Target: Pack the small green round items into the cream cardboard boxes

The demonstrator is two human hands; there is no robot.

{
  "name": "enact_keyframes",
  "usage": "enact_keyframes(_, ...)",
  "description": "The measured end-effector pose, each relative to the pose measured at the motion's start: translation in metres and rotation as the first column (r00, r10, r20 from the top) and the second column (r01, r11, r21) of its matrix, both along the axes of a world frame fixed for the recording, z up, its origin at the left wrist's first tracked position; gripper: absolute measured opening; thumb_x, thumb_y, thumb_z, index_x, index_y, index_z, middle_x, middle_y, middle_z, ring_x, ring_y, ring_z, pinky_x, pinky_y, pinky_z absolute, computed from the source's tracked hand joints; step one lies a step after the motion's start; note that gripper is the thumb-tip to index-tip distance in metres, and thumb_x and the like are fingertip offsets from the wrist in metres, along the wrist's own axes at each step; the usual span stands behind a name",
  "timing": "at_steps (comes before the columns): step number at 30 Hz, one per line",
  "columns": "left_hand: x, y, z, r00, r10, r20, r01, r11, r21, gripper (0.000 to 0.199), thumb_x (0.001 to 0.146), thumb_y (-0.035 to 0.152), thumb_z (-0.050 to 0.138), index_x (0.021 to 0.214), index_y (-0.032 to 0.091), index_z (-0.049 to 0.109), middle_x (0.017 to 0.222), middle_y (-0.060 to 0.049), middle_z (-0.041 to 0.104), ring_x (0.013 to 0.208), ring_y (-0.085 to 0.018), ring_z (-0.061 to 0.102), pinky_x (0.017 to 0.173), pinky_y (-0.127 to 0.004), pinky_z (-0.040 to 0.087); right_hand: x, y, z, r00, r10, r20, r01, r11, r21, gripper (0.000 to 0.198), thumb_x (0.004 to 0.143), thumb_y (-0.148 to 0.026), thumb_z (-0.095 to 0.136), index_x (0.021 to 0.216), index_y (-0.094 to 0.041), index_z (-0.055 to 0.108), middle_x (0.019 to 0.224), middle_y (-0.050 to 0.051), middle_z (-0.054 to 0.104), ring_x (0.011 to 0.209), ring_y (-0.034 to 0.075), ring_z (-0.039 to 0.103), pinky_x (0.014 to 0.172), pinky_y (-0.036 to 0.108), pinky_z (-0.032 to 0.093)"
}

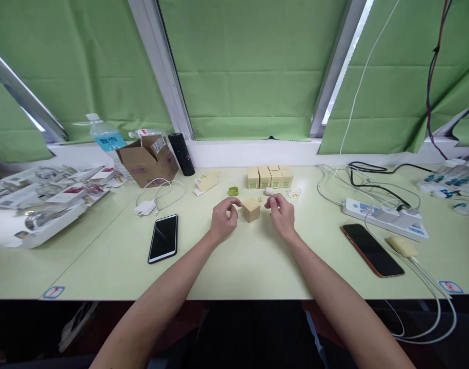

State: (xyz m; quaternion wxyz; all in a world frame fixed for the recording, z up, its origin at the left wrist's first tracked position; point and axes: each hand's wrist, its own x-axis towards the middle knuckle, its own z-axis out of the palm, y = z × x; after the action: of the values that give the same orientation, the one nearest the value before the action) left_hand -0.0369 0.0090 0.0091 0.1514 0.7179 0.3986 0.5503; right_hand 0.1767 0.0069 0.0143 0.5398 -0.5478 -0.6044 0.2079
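Note:
A small closed beige cardboard box [251, 212] stands on the table between my hands. My left hand [223, 219] is at its left side, fingers curved and thumb apart from the index finger. The index fingertip is at the box's upper left edge; whether it touches is hard to tell. To the right of the box, my right hand [282, 215] has its thumb and fingertips pinched together, apart from the box. Anything between them is too small to make out. Just behind lie a tiny yellowish piece [260, 199], a pale pink item [269, 191] and a green ring-shaped piece [233, 191].
Several similar boxes [265, 178] stand in a row at the back, near a clear round item [294, 192]. Phones lie left [163, 239] and right [370, 250]. A power strip [384, 218] with cables occupies the right; a brown carton [147, 161] stands back left.

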Motion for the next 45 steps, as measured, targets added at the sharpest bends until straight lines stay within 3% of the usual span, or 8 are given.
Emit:
enact_keyframes(6,0.003,0.007,-0.003,0.995,0.085,-0.054,-0.087,0.996,-0.035,0.036,0.080,0.006,0.050,0.111,0.022,0.060,0.102,-0.005,0.072,0.091,-0.019,0.073,0.087,-0.038,0.058,-0.006,0.001,-0.005,0.983,0.158,-0.093,-0.162,0.986,-0.048,0.032,0.096,-0.052,0.050,0.081,-0.025,0.058,0.060,-0.001,0.063,0.059,0.019,0.060,0.060,0.031,0.048)
enact_keyframes(9,0.004,0.009,-0.005,0.998,0.015,-0.056,-0.022,0.992,-0.124,0.045,0.079,0.005,0.049,0.120,0.023,0.056,0.113,-0.007,0.071,0.097,-0.020,0.074,0.086,-0.037,0.059,-0.010,0.002,-0.007,0.951,0.242,-0.191,-0.255,0.966,-0.044,0.035,0.095,-0.057,0.051,0.084,-0.025,0.058,0.070,0.002,0.066,0.071,0.020,0.064,0.054,0.029,0.050)
enact_keyframes(14,0.000,0.009,-0.004,0.995,0.070,-0.071,-0.076,0.993,-0.090,0.043,0.080,0.006,0.053,0.119,0.023,0.058,0.115,-0.007,0.071,0.088,-0.017,0.068,0.083,-0.036,0.056,-0.006,0.008,-0.010,0.968,0.132,-0.215,-0.149,0.987,-0.065,0.032,0.092,-0.056,0.053,0.094,-0.025,0.060,0.097,0.006,0.072,0.089,0.023,0.066,0.056,0.029,0.054)
enact_keyframes(22,0.001,0.014,-0.010,0.979,-0.157,-0.129,0.115,0.952,-0.282,0.071,0.082,0.017,0.065,0.149,0.027,0.045,0.145,-0.013,0.060,0.102,-0.020,0.064,0.082,-0.035,0.055,-0.004,0.011,-0.013,0.973,0.127,0.193,-0.057,0.941,-0.334,0.015,0.090,-0.026,0.055,0.079,-0.025,0.066,0.075,0.001,0.072,0.071,0.019,0.062,0.063,0.029,0.039)
enact_keyframes(27,0.000,0.028,-0.014,0.958,-0.285,-0.028,0.244,0.865,-0.437,0.068,0.083,0.017,0.062,0.149,0.028,0.048,0.110,-0.006,0.069,0.071,-0.013,0.061,0.065,-0.029,0.053,-0.007,0.008,-0.013,0.955,0.119,0.270,-0.025,0.944,-0.328,0.018,0.090,-0.024,0.056,0.079,-0.026,0.069,0.077,0.001,0.074,0.071,0.020,0.062,0.061,0.029,0.035)
enact_keyframes(30,-0.006,0.046,-0.007,0.975,-0.223,-0.018,0.193,0.878,-0.438,0.059,0.079,0.016,0.065,0.137,0.025,0.056,0.095,-0.003,0.068,0.075,-0.016,0.064,0.070,-0.032,0.055,-0.007,0.008,-0.015,0.959,0.118,0.257,-0.034,0.950,-0.311,0.017,0.091,-0.024,0.056,0.081,-0.026,0.069,0.078,0.001,0.075,0.072,0.020,0.063,0.061,0.029,0.035)
enact_keyframes(36,-0.021,0.115,0.027,0.993,0.086,-0.078,-0.110,0.919,-0.380,0.058,0.076,0.010,0.068,0.132,0.020,0.058,0.122,-0.008,0.069,0.078,-0.015,0.062,0.083,-0.033,0.053,-0.009,0.007,-0.013,0.958,0.115,0.261,-0.013,0.932,-0.363,0.016,0.093,-0.025,0.056,0.085,-0.027,0.069,0.083,0.001,0.076,0.078,0.022,0.065,0.065,0.029,0.036)
enact_keyframes(45,-0.011,0.204,0.034,0.964,0.163,-0.211,-0.242,0.865,-0.440,0.065,0.070,0.004,0.076,0.131,0.017,0.056,0.133,-0.012,0.067,0.091,-0.017,0.063,0.090,-0.031,0.048,-0.009,0.003,-0.011,0.968,0.125,0.220,-0.042,0.937,-0.348,0.016,0.093,-0.023,0.054,0.084,-0.027,0.066,0.076,0.000,0.074,0.075,0.021,0.064,0.063,0.029,0.036)
